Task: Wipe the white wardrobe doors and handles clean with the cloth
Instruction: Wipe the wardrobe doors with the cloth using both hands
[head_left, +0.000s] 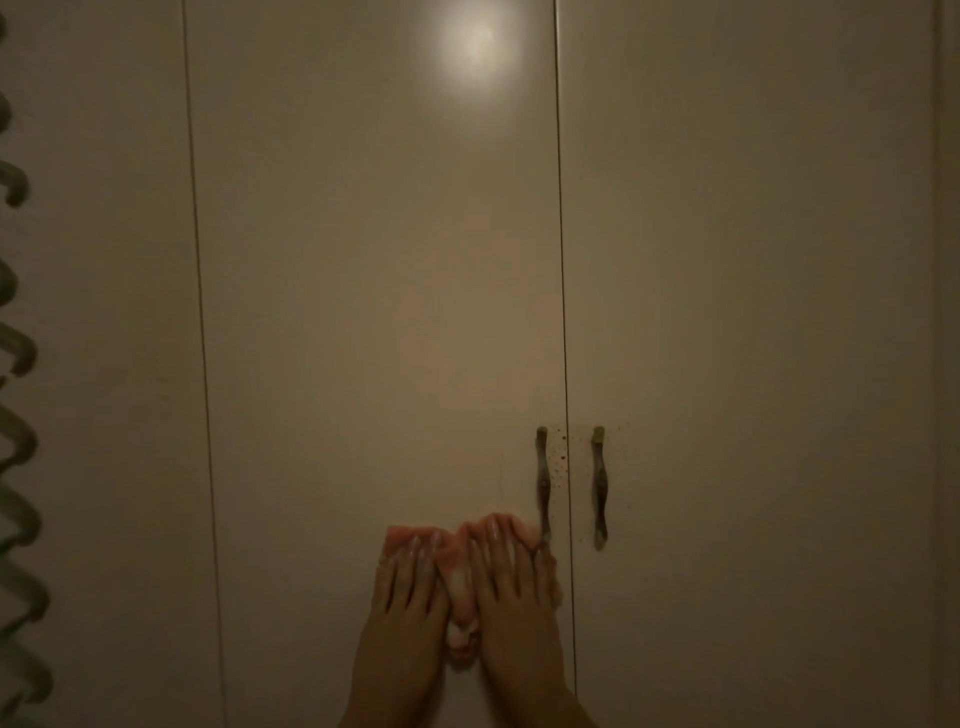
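Observation:
A pink cloth (460, 582) lies flat against the middle white wardrobe door (374, 286), low down. My left hand (402, 608) and my right hand (514, 597) press it to the door side by side, fingers straight and pointing up. Just right of my right hand's fingertips hangs that door's dark metal handle (543, 486). The neighbouring right door (753, 312) carries a matching handle (600, 488). Small dark specks dot the doors around the two handles (562, 457).
A third door panel (104, 312) stands at the left. Down the left edge runs a row of greenish curled shapes (18, 441). A round bright reflection (475, 49) shows near the top of the middle door. The scene is dim.

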